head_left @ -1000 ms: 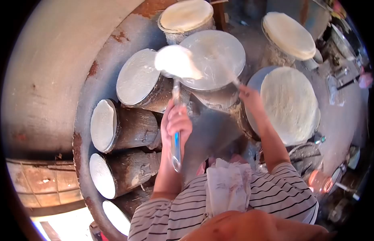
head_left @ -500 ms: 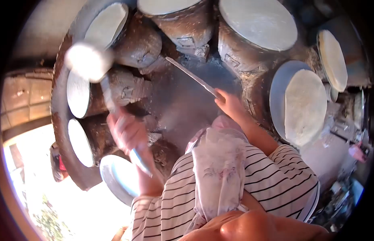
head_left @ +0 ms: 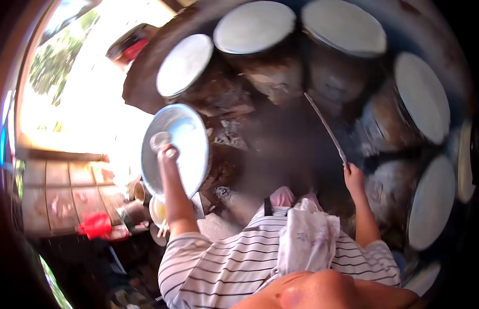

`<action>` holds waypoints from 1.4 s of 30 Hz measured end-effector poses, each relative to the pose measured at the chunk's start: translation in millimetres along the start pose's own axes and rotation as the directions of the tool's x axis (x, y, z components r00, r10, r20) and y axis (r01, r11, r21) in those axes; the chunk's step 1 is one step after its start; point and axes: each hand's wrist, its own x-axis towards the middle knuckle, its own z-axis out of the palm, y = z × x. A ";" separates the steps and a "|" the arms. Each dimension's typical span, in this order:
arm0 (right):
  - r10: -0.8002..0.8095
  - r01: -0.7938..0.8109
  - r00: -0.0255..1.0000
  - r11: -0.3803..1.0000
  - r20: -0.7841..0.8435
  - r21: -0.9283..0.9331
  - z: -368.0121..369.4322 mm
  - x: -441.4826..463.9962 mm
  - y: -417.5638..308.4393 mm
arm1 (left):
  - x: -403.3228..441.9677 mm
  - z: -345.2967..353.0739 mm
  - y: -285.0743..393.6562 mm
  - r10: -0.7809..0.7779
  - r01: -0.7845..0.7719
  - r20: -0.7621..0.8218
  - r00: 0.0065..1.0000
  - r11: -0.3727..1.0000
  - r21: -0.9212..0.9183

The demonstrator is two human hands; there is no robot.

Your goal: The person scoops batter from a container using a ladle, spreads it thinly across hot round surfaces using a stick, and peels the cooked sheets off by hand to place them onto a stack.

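Note:
In the head view my left hand (head_left: 169,154) reaches over a wide pale basin (head_left: 196,172), closed on the handle of a ladle. The round bowl of the ladle (head_left: 160,139) shows inside the basin, partly hidden by my hand. On the other side, my right hand (head_left: 353,176) is wrapped round one end of a long thin flat stick (head_left: 327,123). Its tip points up and away from me, near a round griddle (head_left: 347,31) with a white top. No food is between my fingers.
More round white-topped griddles (head_left: 255,26) on sooty, brown stove bodies (head_left: 273,80) curve around me from left to right. Bottom left, a red bag (head_left: 95,225), cups (head_left: 140,191) and a small pot stand near a tiled surface (head_left: 59,201). Bright daylight enters at upper left.
The view has turned left. My left hand has brought the ladle from above the left griddles down into the basin. My right hand still holds the stick, now pointing more steeply away.

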 end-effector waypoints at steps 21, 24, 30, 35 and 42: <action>-0.211 0.121 0.968 0.870 0.138 0.478 151.1 298.8 -363.5 | 220.7 201.9 -123.5 0.072 -0.339 0.850 0.522 -0.897 0.284; -0.108 -0.036 0.962 0.860 0.250 0.509 128.8 321.7 -386.8 | 214.7 224.0 -113.7 0.111 -0.420 0.904 0.414 -0.858 0.297; -0.174 0.060 0.967 0.864 0.185 0.499 117.8 376.1 -408.4 | 236.2 282.8 -71.3 0.430 -0.500 0.779 0.456 -0.601 0.624; -0.122 -0.065 0.947 0.834 0.298 0.547 120.8 413.9 -450.2 | 250.6 351.1 -24.3 0.394 -0.495 0.814 0.426 -0.652 0.574; -0.295 -0.144 0.890 0.545 0.349 0.826 181.9 477.4 -560.2 | 193.3 364.4 -90.2 0.133 -0.315 0.954 0.270 -0.924 0.218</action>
